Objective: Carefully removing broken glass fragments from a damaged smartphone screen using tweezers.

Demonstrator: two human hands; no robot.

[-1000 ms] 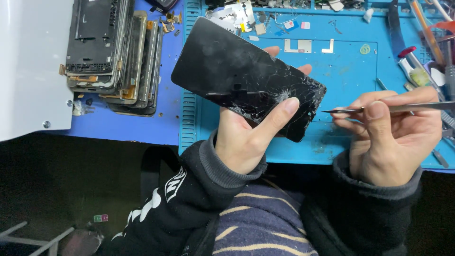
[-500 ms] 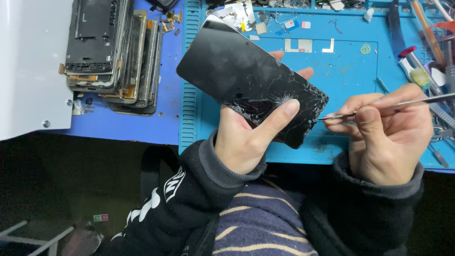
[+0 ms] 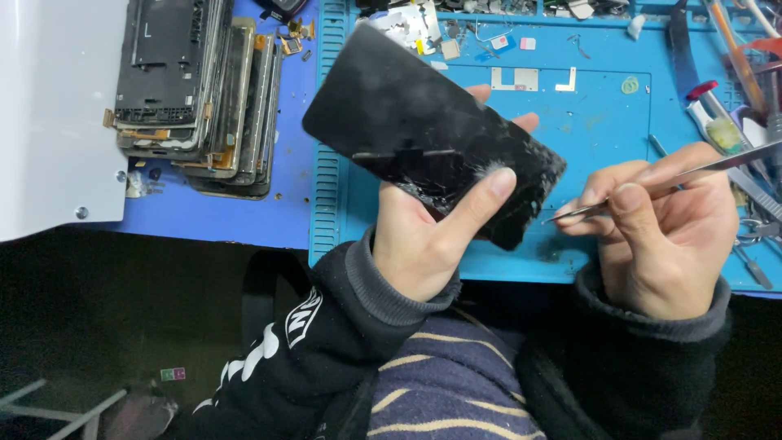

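A cracked black phone screen panel (image 3: 423, 134) sits tilted at the centre of the frame, above a blue work mat (image 3: 603, 114). The left hand (image 3: 432, 236) grasps it from below, thumb pressed over the shattered lower corner. Just right of it, the right hand (image 3: 660, 236) pinches metal tweezers (image 3: 676, 181), their tip close to the panel's lower right edge. At upper left lies a stack of phone frames (image 3: 195, 90); tools (image 3: 725, 106) crowd the mat's right edge.
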